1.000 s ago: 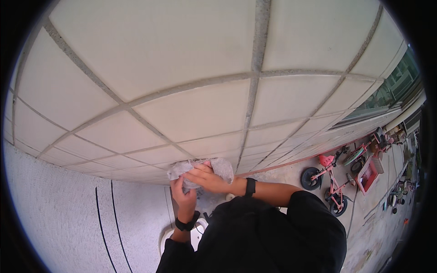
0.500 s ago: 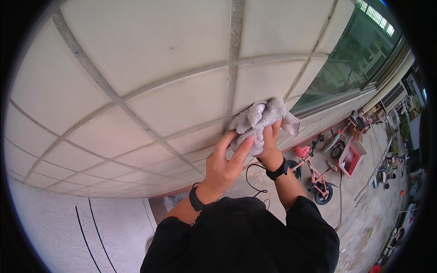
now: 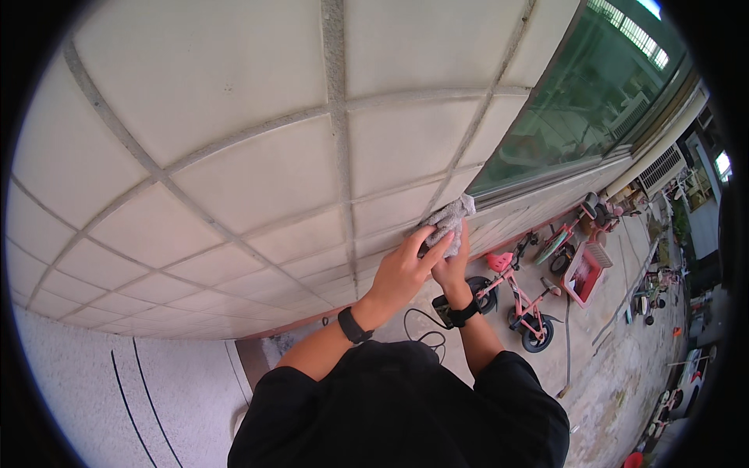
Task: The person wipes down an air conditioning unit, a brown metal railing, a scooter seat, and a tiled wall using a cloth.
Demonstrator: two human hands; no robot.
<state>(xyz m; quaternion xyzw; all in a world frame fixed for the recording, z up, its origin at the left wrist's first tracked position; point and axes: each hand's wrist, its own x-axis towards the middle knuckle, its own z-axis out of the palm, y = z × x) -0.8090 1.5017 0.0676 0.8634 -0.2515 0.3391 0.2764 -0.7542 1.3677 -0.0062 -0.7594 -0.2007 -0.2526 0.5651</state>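
A crumpled light grey cloth [image 3: 450, 221] is bunched between my two hands, close to the tiled wall [image 3: 273, 179] and just below the window's lower corner. My left hand [image 3: 402, 269] has its fingers wrapped round the cloth's left side. From the right, my right hand [image 3: 454, 267] grips it, its fingers partly hidden behind the folds. Whether the cloth touches the tiles cannot be made out. Black bands circle both wrists, and a dark flat piece sits by the right one.
A green-tinted window [image 3: 562, 117] is set in the wall at upper right. On the ground below stand a pink child's bike [image 3: 527, 304] and a pink-and-white basket [image 3: 585, 273]. A black cable [image 3: 425, 331] hangs near my body. Pale paving [image 3: 86, 390] lies at lower left.
Both hands have drawn the cloth in closer together, and it looks more tightly bunched. The view has shifted, so the wall tiles sit further left and more of the window shows.
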